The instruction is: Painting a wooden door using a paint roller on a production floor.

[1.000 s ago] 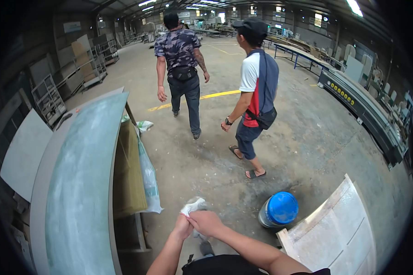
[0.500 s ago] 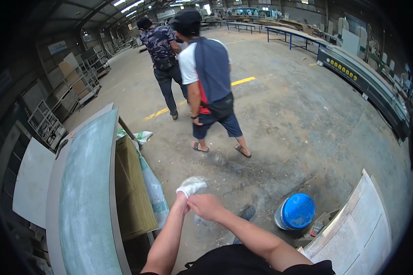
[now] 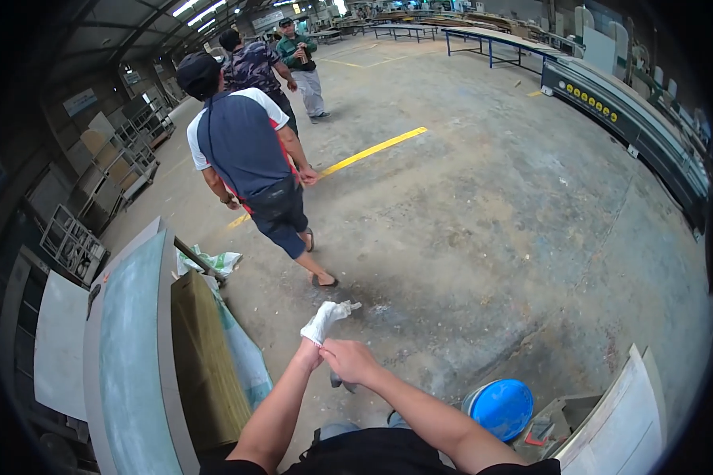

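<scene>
A white glove [image 3: 323, 322] covers my left hand [image 3: 315, 331], its cuff bunched near the wrist. Inside it the fingers seem stretched forward, and the glove's tip hangs loose and crumpled. My right hand [image 3: 348, 361] is closed, thumb and fingers pinching the glove's cuff at the left wrist. Both forearms reach out over the floor, and the left palm is hidden. Below the hands, a dark shoe tip shows in part.
On my left stands a curved greenish panel [image 3: 131, 340] beside a wooden board [image 3: 206, 356]. A blue-lidded bucket [image 3: 501, 408] and pale curved panels [image 3: 622, 416] are at right. Ahead, a person in a blue shirt [image 3: 245, 146] walks near two others. A long machine [image 3: 610, 111] lies far right.
The person in the blue shirt has walked leftward, and a third person in green now shows. My view has shifted. The right hand still pinches the cuff; the glove's tip now points more to the right.
</scene>
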Motion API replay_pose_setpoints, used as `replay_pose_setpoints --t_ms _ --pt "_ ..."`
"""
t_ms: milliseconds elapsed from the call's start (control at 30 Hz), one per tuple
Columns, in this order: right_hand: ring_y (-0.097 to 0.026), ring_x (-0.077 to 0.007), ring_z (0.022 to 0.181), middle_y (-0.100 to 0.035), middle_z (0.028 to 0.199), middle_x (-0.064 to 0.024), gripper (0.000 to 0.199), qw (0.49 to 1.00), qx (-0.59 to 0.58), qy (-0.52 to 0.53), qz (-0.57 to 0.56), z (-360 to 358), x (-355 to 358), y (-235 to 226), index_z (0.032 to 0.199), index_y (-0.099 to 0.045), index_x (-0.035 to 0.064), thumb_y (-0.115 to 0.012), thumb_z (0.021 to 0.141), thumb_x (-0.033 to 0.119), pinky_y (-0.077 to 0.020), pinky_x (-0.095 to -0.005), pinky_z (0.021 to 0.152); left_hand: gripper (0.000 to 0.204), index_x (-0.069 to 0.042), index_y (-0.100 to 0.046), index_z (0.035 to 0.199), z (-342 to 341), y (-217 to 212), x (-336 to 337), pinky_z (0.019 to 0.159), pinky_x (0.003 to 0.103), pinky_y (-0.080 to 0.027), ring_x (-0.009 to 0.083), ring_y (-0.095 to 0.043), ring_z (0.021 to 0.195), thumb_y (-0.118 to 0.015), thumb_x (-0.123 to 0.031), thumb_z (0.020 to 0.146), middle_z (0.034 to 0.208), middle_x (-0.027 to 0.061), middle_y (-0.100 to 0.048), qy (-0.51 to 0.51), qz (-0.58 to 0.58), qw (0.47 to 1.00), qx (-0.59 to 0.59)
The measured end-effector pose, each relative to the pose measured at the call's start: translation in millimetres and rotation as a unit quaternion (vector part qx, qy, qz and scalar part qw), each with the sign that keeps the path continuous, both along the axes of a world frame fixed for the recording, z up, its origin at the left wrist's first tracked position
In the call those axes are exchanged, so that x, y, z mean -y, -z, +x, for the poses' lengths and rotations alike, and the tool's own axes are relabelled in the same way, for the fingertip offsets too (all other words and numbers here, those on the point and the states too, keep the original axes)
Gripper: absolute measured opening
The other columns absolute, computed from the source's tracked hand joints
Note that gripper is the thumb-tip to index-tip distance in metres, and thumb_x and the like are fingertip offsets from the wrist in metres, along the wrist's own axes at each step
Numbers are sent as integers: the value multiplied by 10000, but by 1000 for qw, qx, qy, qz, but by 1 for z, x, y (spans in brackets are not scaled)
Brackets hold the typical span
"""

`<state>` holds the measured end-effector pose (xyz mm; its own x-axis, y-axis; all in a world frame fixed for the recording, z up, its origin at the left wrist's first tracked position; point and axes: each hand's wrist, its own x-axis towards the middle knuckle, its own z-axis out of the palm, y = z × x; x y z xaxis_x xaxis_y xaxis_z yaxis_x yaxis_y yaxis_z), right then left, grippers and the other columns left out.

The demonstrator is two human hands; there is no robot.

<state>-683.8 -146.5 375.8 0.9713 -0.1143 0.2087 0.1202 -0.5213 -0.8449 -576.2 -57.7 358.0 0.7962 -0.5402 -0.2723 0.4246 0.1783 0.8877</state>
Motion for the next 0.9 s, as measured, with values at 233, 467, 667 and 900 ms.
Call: replay_pose_setpoints --t_ms 233,467,667,900 --pt "-605 -395 821 -634 872 -177 225 999 32 -16 -10 59 63 -11 899 -556 67 -489 918 281 -467 -507 690 466 27 -521 1283 112 -4 99 1058 327 -346 216 -533 1176 -420 -294 960 1196 122 -627 255 137 925 247" --pt "-595 -418 795 -620 821 -207 248 1000 0 23 -7 133 104 -22 880 -557 27 -506 915 268 -462 -483 671 521 44 -499 1307 172 1 152 1094 300 -262 231 -458 1260 -396 -314 943 1391 119 -482 228 -125 961 88" --pt "-594 -429 778 -616 810 -225 237 995 4 97 4 205 143 -21 879 -554 19 -518 917 250 -465 -474 652 475 16 -494 1327 248 -17 210 1035 277 -360 187 -516 1204 -521 -108 869 1343 80 -537 129 97 927 339" --pt "-600 -415 768 -619 787 -194 220 990 -32 63 -122 278 157 -54 887 -533 48 -488 929 259 -461 -506 660 554 -75 -505 1342 327 -30 232 1027 267 -375 144 -528 1207 -648 -151 812 1303 73 -574 45 148 903 400"
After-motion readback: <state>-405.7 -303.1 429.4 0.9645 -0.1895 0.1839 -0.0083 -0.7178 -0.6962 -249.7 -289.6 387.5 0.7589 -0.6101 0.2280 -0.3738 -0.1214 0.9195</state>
